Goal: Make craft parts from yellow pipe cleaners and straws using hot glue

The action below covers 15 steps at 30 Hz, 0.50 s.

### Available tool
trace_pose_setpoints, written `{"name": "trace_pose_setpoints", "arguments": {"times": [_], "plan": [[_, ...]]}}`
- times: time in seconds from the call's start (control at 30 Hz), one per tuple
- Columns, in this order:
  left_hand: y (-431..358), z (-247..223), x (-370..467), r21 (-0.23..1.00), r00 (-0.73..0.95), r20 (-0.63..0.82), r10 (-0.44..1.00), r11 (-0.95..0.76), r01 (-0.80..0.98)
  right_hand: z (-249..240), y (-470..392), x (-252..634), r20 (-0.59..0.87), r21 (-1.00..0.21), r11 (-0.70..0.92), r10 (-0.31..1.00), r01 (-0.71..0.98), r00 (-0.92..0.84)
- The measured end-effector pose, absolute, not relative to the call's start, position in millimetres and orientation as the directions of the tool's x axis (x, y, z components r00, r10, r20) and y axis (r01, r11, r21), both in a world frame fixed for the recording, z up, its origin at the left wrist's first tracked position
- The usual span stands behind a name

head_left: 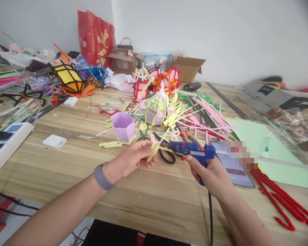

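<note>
My left hand (137, 153) pinches a small piece of yellow-green pipe cleaner (153, 153) with a bit of pink at its top. A blue hot glue gun (200, 153) is gripped in my right hand (207, 171), its nozzle pointing left, close to the held piece. Beneath the nozzle lie black-handled scissors (168, 158). Just beyond my left hand stands a purple six-sided paper cup (123, 128) with a yellow-green edging at its base. Behind the gun is a finished-looking pipe-cleaner lantern (156, 109) in purple and yellow-green.
Loose pipe cleaners (207, 116) spread across the back right, near orange-handled pliers (186, 134). A phone (233, 167) lies right of the gun, beside red pipe cleaners (282, 198). At far left sits a power strip (10, 143); a white charger case (54, 141) is nearer.
</note>
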<state>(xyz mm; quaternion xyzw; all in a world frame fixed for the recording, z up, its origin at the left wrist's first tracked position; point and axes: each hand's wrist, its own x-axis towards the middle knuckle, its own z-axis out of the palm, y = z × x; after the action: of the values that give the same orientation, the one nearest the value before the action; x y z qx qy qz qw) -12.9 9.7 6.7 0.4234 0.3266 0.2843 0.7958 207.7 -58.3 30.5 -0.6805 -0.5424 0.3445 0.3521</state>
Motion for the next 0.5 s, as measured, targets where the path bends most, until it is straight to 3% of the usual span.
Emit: {"name": "trace_pose_setpoints", "arguments": {"times": [0.5], "plan": [[8.5, 10.8, -12.4, 0.866, 0.612, -0.289, 0.736, 0.474, -0.161, 30.5, -59.1, 208.0, -0.086, -0.835, -0.181, 0.976, 0.519, 0.202]]}}
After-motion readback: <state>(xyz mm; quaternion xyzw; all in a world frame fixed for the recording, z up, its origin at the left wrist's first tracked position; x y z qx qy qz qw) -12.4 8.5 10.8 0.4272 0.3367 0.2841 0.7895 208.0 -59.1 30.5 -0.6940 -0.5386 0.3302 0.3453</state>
